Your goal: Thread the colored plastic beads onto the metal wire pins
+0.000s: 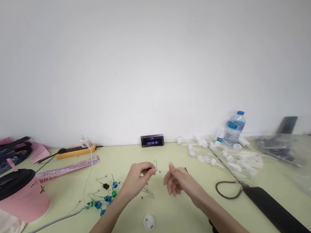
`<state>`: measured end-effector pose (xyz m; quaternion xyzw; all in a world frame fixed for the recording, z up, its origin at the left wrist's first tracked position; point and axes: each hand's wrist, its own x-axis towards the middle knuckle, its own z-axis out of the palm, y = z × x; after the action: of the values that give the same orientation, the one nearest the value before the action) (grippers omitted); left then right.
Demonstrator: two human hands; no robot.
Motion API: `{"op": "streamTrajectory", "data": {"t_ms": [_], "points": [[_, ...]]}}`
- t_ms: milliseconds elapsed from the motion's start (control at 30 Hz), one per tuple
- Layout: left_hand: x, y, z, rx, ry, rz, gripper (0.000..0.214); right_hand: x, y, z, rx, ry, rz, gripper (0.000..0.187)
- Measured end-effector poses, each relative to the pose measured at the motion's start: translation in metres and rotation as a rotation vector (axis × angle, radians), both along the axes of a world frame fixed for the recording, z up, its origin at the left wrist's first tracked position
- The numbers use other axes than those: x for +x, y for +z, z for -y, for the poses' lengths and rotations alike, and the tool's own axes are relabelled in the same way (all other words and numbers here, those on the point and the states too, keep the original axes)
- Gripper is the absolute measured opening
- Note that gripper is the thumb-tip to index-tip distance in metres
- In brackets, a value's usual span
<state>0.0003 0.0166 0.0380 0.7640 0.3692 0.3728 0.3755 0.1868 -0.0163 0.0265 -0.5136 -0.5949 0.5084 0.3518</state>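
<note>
Near the middle of the table, my left hand [138,176] pinches a thin bent wire [156,166] between thumb and fingertips. The wire bends up and then runs toward my right hand [178,179], with a small bluish spot low on it. My right hand is loosely curled, thumb raised away from the fingers, and no held thing shows in it. Below both hands lies a small round white dish [149,222] with something tiny and dark inside. More loose wires [148,190] lie under my left hand. Left of my forearm is a group of blue, green and black beads on wires [107,198].
A pink cup [20,197] with a black lid and a white cable [44,228] are at left. A yellow power strip [76,151] lies by the wall. On the right are clear tubes with white caps [228,158], a water bottle [234,128] and a black strapped case [274,209].
</note>
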Motion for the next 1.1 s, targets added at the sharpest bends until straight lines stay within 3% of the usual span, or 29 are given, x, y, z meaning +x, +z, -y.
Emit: {"op": "streamTrajectory", "data": {"t_ms": [33,100,300,367,433,533,600,667,800,867,933,1033,1100], "points": [[0.001,-0.001,0.001,0.027,-0.007,-0.019,0.026,-0.001,0.001,0.0,-0.09,0.039,-0.084,0.058],[0.004,-0.004,0.001,0.009,-0.032,-0.023,0.026,-0.003,0.001,0.001,-0.098,0.063,-0.147,0.052],[0.0,-0.01,-0.003,-0.349,-0.146,0.151,0.029,-0.008,-0.006,0.008,0.603,-0.096,0.361,0.04],[-0.001,-0.009,-0.003,-0.389,-0.163,0.193,0.03,-0.007,-0.006,0.009,0.646,-0.128,0.362,0.04],[-0.001,-0.007,-0.003,-0.37,-0.157,0.194,0.03,-0.005,-0.005,0.008,0.482,-0.091,0.23,0.047],[0.001,-0.006,-0.002,-0.311,-0.132,0.149,0.027,-0.002,-0.002,0.004,0.023,0.078,-0.084,0.056],[0.002,-0.007,-0.002,-0.303,-0.124,0.13,0.026,-0.001,-0.001,0.002,-0.119,0.143,-0.208,0.052],[0.001,-0.008,-0.003,-0.33,-0.126,0.134,0.027,-0.002,0.001,0.003,-0.007,0.122,-0.163,0.045],[-0.001,-0.01,-0.005,-0.423,-0.161,0.159,0.032,-0.01,0.005,0.01,0.515,-0.062,0.229,0.031],[-0.001,-0.01,-0.005,-0.424,-0.158,0.167,0.032,-0.012,0.006,0.012,0.58,-0.124,0.255,0.027],[0.0,-0.009,-0.005,-0.378,-0.129,0.167,0.03,-0.01,0.005,0.011,0.441,-0.129,0.11,0.035],[0.001,-0.01,-0.004,-0.253,-0.057,0.109,0.028,-0.005,0.001,0.005,-0.021,-0.009,-0.169,0.057],[0.002,-0.011,-0.004,-0.178,-0.026,0.059,0.026,-0.002,0.0,0.001,-0.244,0.098,-0.292,0.06]]}}
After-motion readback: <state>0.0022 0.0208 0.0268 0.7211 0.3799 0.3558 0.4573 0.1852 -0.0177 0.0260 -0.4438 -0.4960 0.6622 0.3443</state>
